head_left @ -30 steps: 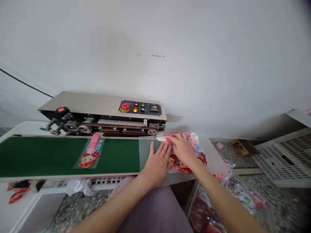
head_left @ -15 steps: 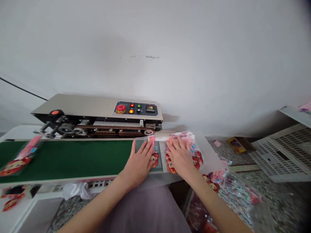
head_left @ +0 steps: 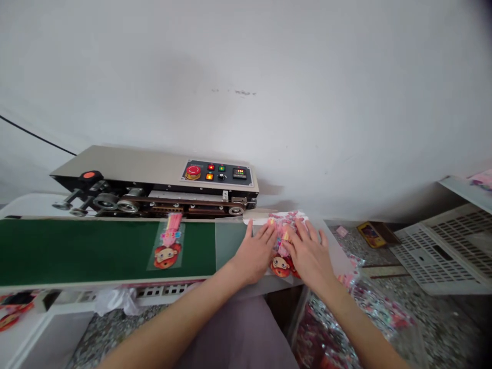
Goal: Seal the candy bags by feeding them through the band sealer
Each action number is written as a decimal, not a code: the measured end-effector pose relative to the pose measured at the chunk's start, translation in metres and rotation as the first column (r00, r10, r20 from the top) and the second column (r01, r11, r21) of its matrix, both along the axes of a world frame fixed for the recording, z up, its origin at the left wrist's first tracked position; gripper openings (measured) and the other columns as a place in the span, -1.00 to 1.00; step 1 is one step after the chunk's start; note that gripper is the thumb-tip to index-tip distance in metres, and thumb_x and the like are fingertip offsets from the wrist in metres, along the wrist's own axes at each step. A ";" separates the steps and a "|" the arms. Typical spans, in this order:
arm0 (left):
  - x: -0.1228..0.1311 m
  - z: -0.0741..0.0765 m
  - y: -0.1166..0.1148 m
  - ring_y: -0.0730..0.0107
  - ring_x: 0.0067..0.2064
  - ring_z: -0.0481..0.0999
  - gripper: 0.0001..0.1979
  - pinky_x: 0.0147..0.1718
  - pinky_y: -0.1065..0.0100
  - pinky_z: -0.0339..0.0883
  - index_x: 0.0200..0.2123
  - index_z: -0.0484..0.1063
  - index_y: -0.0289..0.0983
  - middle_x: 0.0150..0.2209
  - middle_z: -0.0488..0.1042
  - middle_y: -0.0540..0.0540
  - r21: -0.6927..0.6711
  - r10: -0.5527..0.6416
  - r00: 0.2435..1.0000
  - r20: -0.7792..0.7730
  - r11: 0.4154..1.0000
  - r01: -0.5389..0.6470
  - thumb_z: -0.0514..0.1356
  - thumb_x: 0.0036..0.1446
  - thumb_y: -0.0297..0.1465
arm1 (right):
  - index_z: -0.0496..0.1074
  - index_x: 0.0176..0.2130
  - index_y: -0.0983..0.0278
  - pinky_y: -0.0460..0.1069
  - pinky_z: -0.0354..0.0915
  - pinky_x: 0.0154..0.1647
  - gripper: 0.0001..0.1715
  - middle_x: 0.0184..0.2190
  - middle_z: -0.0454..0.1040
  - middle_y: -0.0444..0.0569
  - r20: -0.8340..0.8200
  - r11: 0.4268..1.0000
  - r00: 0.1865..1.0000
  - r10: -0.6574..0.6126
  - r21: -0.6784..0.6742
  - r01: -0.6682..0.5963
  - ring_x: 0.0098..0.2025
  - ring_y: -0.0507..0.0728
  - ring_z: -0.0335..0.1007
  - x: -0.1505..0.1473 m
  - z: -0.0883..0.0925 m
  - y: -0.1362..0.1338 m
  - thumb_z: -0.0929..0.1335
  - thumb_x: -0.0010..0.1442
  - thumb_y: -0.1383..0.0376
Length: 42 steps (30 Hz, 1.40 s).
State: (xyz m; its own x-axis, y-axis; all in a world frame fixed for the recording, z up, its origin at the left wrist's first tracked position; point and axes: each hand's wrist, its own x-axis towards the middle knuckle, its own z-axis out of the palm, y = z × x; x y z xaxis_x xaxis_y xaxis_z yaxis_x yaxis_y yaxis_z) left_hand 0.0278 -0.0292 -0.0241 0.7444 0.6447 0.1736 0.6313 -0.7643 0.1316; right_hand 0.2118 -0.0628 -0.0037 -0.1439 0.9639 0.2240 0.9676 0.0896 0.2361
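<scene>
My left hand (head_left: 255, 253) lies with its fingers stretched out over the left side of a pile of clear printed packets (head_left: 282, 264), at the right end of the sealing machine's belt. Over the right side of the same pile, my right hand (head_left: 310, 256) rests with fingers spread and slightly bent. Each packet shows a pink strip and a red-haired cartoon head. What lies under my palms is hidden. A single packet (head_left: 167, 246) lies apart on the green conveyor belt (head_left: 103, 251), its top at the machine's edge.
Behind the belt stands the sealing machine (head_left: 126, 161) with rollers and a red stop button (head_left: 192, 172). A large clear bag (head_left: 326, 328) of shiny packets is below on the right. White perforated crates (head_left: 442, 251) and a small box (head_left: 374, 234) stand on the floor.
My left hand has moved right, from the belt's end onto the pile. The packet beneath it is now farther left on the belt. The packet at the belt's far left is gone from view.
</scene>
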 end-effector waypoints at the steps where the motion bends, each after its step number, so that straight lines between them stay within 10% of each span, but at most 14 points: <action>1: 0.000 -0.004 0.001 0.04 0.46 -0.03 -0.42 0.33 -0.38 -0.21 0.42 -0.02 -0.42 0.45 -0.07 -0.25 0.010 0.008 1.000 0.000 1.000 -0.008 -0.21 0.46 -0.25 | 0.36 0.25 0.23 0.38 0.06 0.28 -0.52 0.32 0.28 0.16 -0.006 1.000 1.000 0.014 -0.004 -0.014 0.36 0.40 0.09 0.001 -0.002 -0.001 0.22 0.42 0.19; 23: -0.078 -0.001 -0.015 -0.02 0.42 0.08 -0.47 0.32 -0.40 -0.29 0.38 0.15 -0.29 0.43 0.03 -0.20 0.024 0.262 0.959 -0.103 0.965 -0.261 -0.09 0.38 -0.41 | 0.24 0.33 0.15 0.43 -0.09 0.36 -0.47 0.36 0.23 -0.04 -0.191 0.970 0.963 0.192 -0.112 -0.216 0.40 0.38 0.01 -0.052 -0.006 0.027 0.13 0.46 0.20; 30: -0.056 0.018 -0.013 -0.08 0.43 0.03 -0.51 0.34 -0.39 -0.39 0.31 0.26 -0.33 0.39 0.16 -0.26 -0.002 0.310 0.947 -0.088 0.950 -0.311 -0.02 0.38 -0.37 | 0.35 0.25 0.21 0.43 -0.01 0.31 -0.51 0.35 0.24 -0.01 -0.084 0.994 0.991 0.107 -0.027 -0.109 0.38 0.39 0.04 -0.006 0.007 0.008 0.13 0.45 0.24; 35: -0.027 -0.001 -0.010 0.04 0.45 -0.02 -0.45 0.33 -0.32 -0.16 0.40 0.09 -0.27 0.44 0.04 -0.24 0.013 0.079 0.997 0.004 0.997 -0.079 -0.18 0.46 -0.19 | 0.32 0.28 0.21 0.42 0.01 0.28 -0.48 0.35 0.24 0.02 -0.016 0.998 0.998 0.060 -0.007 -0.060 0.37 0.40 0.05 0.011 -0.007 -0.001 0.12 0.45 0.21; 42: -0.049 -0.019 -0.006 0.07 0.47 -0.07 -0.44 0.34 -0.31 -0.25 0.37 0.15 -0.24 0.45 -0.01 -0.23 0.089 0.148 0.989 -0.027 0.985 -0.145 -0.19 0.45 -0.14 | 0.23 0.34 0.24 0.42 -0.06 0.32 -0.43 0.38 0.18 0.05 -0.098 1.000 0.995 0.014 -0.020 -0.016 0.39 0.42 0.01 -0.026 -0.016 0.005 0.15 0.45 0.14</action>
State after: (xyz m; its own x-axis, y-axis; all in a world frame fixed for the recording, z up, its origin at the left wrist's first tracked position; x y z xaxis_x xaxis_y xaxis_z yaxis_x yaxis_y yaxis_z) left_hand -0.0214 -0.0351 -0.0431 0.6492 0.7310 0.2100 0.7403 -0.6707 0.0459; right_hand 0.1859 -0.0578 -0.0195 -0.1368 0.9663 0.2181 0.9845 0.1082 0.1382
